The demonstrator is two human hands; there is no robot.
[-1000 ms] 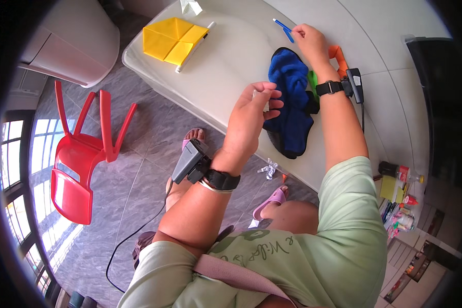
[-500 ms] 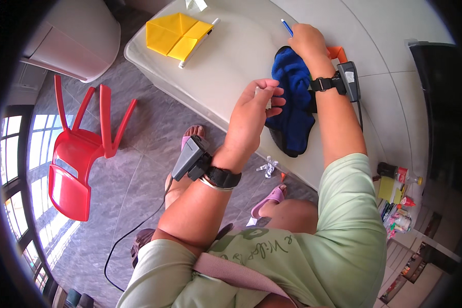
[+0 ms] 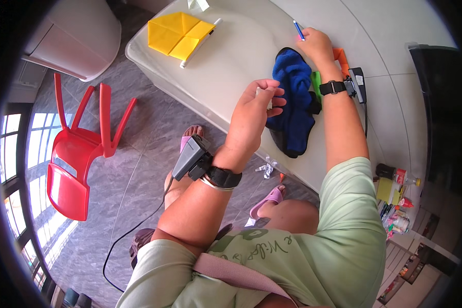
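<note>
Blue with a pale end, a slim pen point(image 3: 299, 32) is pinched in the fingers of the right hand point(image 3: 315, 45), poking out past them over the far part of the pale table point(image 3: 231, 56). The left hand point(image 3: 252, 108) is nearer the body, thumb and forefinger closed on a small whitish piece point(image 3: 269, 102), perhaps paper, though mostly hidden; its other fingers curl loosely apart. Just right of those fingers lies a rumpled blue cloth point(image 3: 294, 110) with dark edging, reaching toward the right wrist. Between cloth and wrist is a green object point(image 3: 316, 84), and an orange one point(image 3: 341, 58) rests just right of the right hand. Well left of both sets of fingers, a folded yellow sheet point(image 3: 175, 35) lies flat, a white rod point(image 3: 216, 23) along its right edge. Beyond it sits a white scrap point(image 3: 198, 4). Far left of the left fingers, a red chair point(image 3: 77, 146) lies tipped on the floor point(image 3: 149, 123).
</note>
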